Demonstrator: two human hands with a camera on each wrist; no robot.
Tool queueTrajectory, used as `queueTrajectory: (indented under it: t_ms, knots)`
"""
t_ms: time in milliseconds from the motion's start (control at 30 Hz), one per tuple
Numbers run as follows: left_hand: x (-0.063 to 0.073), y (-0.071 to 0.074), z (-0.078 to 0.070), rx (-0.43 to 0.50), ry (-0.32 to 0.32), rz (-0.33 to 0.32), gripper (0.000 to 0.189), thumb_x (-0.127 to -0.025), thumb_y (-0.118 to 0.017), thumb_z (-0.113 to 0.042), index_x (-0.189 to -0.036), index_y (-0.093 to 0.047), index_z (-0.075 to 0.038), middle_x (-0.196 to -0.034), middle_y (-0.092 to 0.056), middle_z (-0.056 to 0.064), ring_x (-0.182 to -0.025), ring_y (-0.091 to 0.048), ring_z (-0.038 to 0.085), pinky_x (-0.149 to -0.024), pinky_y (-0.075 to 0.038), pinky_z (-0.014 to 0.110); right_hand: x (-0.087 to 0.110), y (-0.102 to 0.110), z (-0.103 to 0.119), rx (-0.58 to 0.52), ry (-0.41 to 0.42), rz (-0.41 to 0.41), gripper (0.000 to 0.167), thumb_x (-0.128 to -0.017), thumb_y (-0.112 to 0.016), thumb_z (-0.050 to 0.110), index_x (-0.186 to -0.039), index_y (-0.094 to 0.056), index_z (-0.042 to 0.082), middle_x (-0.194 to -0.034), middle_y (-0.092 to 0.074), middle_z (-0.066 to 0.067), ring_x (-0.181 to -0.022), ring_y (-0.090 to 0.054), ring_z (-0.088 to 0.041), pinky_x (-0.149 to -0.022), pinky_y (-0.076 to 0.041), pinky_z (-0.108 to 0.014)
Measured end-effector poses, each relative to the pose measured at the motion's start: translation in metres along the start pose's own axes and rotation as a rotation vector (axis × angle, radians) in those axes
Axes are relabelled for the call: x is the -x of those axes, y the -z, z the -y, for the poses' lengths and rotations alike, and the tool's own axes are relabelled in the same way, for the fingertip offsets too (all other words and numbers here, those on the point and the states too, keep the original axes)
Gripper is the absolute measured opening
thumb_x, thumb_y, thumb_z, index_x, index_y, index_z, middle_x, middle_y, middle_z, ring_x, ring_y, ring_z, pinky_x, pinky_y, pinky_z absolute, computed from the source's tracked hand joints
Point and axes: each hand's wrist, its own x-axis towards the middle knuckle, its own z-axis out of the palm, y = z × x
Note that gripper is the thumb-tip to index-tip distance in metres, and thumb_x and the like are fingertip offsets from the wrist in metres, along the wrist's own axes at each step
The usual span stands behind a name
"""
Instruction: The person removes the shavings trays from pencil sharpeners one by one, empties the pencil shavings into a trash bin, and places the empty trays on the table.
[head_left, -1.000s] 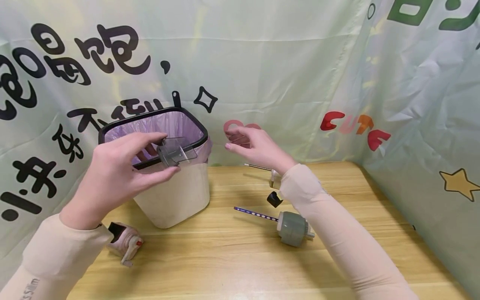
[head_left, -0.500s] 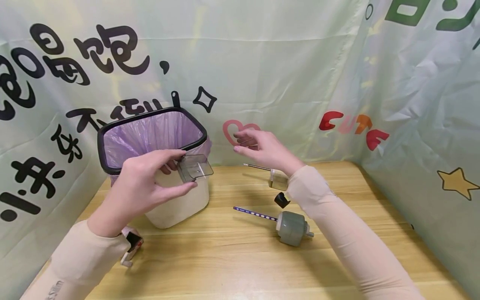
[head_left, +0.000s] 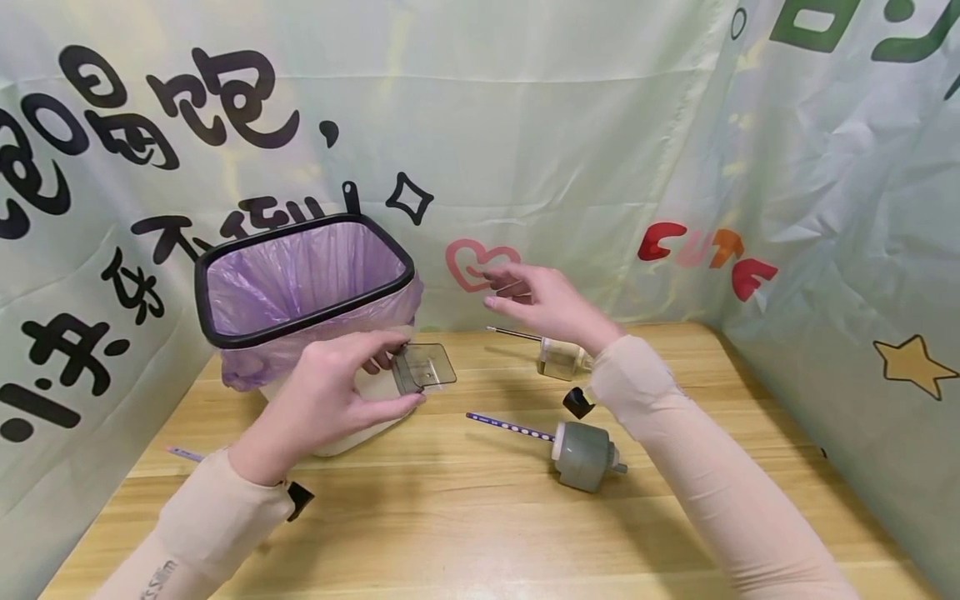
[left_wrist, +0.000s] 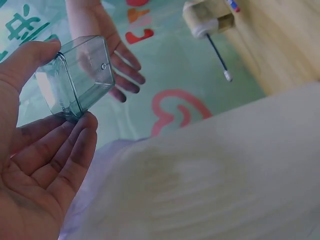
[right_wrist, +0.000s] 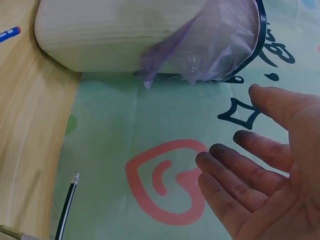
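My left hand pinches a small clear smoky plastic box, thumb on one side and fingers on the other, in front of the bin. Through its walls no contents show in the left wrist view. My right hand hovers with relaxed fingers and holds nothing, over the back of the table. Below it lies a beige crank pencil sharpener with a dark pencil in it. Nearer stands a grey-green crank sharpener holding a blue dotted pencil. A small black piece lies between them.
The white bin with a black rim and purple liner stands at the back left. My left sleeve hides most of another item, whose black part and a pale pencil end show. Printed cloth encloses the table.
My left hand has carried the clear box from over the bin's front rim to the right and down. My right hand has drifted slightly right and down, still holding nothing.
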Motion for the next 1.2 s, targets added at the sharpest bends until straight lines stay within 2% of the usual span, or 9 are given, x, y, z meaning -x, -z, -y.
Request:
queueTrajectory:
  t_ms: [167,333,700,933,1200]
  knots:
    - [0.004,-0.015,-0.002,0.013,0.012,0.024,0.058,-0.072,-0.099,-0.024,-0.119,-0.074,-0.002,-0.096,-0.079,0.001,-0.081,-0.072,0.011,-0.071,-0.064,0.028,0.005,0.002,-0.005,-0.002,-0.034,0.009,0.055,-0.106,-0.067,0.036,-0.154,-0.057,0.010,-0.144,-0.069,-0.012,-0.129,-0.070,-0.031,-0.109,-0.058,-0.050]
    - [0.005,-0.029,-0.002,0.048,0.004,0.051,0.055,-0.072,-0.099,-0.022,-0.117,-0.074,-0.001,-0.093,-0.077,0.000,-0.080,-0.071,0.010,-0.071,-0.064,0.025,0.010,0.003,-0.011,-0.006,-0.065,0.025,0.056,-0.106,-0.067,0.038,-0.155,-0.056,0.013,-0.148,-0.066,-0.011,-0.130,-0.069,-0.031,-0.109,-0.058,-0.050]
    - [0.012,-0.053,-0.006,0.074,0.053,0.149,0.054,-0.076,-0.097,-0.026,-0.119,-0.074,-0.003,-0.100,-0.079,0.001,-0.083,-0.071,0.009,-0.075,-0.064,0.025,0.020,0.007,-0.029,0.011,-0.085,0.036,0.055,-0.107,-0.067,0.036,-0.153,-0.057,0.009,-0.150,-0.065,-0.014,-0.132,-0.068,-0.034,-0.112,-0.056,-0.052]
    - [0.016,-0.069,-0.008,0.076,0.049,0.192,0.053,-0.078,-0.096,-0.032,-0.118,-0.074,-0.006,-0.099,-0.079,-0.002,-0.083,-0.071,0.008,-0.074,-0.064,0.028,0.026,0.010,-0.037,0.031,-0.102,0.038,0.054,-0.107,-0.067,0.037,-0.153,-0.057,0.010,-0.151,-0.064,-0.014,-0.132,-0.068,-0.034,-0.112,-0.056,-0.055]
    - [0.019,-0.085,-0.014,0.106,0.079,0.274,0.053,-0.080,-0.094,-0.036,-0.120,-0.074,-0.007,-0.103,-0.081,-0.002,-0.085,-0.074,0.011,-0.073,-0.061,0.021,0.033,0.013,-0.049,0.040,-0.099,0.041,0.053,-0.107,-0.067,0.034,-0.152,-0.057,0.008,-0.151,-0.063,-0.017,-0.132,-0.068,-0.037,-0.112,-0.055,-0.057]
